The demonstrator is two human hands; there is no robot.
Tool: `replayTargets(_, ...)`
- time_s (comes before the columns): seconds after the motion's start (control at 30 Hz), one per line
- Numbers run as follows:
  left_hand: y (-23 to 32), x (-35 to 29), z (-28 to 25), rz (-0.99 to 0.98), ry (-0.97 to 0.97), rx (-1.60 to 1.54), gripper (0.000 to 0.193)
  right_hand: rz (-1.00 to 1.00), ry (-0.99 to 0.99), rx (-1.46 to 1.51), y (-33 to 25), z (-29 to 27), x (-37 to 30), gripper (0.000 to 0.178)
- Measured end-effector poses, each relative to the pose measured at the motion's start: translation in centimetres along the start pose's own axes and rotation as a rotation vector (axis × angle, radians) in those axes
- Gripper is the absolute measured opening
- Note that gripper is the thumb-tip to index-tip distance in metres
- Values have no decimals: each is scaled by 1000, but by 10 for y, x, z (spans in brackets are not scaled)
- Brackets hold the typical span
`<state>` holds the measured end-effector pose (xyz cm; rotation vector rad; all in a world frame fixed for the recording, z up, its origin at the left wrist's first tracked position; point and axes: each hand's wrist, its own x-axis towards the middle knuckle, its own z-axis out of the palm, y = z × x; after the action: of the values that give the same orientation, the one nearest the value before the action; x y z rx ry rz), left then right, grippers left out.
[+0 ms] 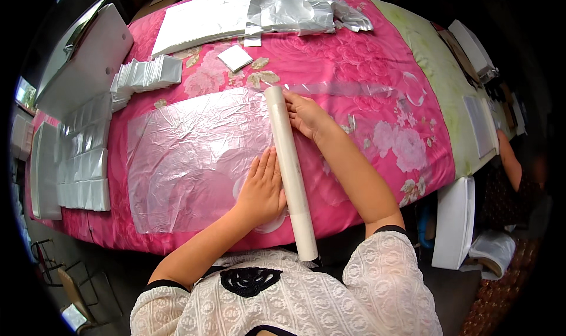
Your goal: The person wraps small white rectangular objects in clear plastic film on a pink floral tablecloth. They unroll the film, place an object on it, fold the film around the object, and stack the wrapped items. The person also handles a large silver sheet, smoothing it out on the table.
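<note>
A long whitish roll of clear plastic film (289,165) lies across the table, its near end sticking out past the front edge toward my body. My left hand (263,181) lies flat with its fingers stretched out, on the film and against the left side of the roll. At the roll's far end, my right hand (303,115) has its fingers curled against the right side, partly under it. A crinkled clear plastic sheet (183,159) spreads out left of the roll. Further clear film shows to the right.
A pink flowered cloth (365,59) covers the table. Stacks of small white packets (82,180) and a white box (88,59) stand left; one square packet (234,58) lies beyond the roll. Silvery bags (295,12) lie at the back. Another person's arm (510,159) shows at right.
</note>
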<state>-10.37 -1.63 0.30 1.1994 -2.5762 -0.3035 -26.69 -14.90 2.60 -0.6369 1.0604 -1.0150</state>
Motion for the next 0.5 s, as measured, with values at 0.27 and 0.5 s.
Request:
replayTargets(0.27,1,0,-5,-10,-47,-5,68,-316,200,644,-60,-94,57,26)
replayTargets(0.5,1,0,-8,-23,-47,-8,69,-574,653,746,-147,-239,19,25)
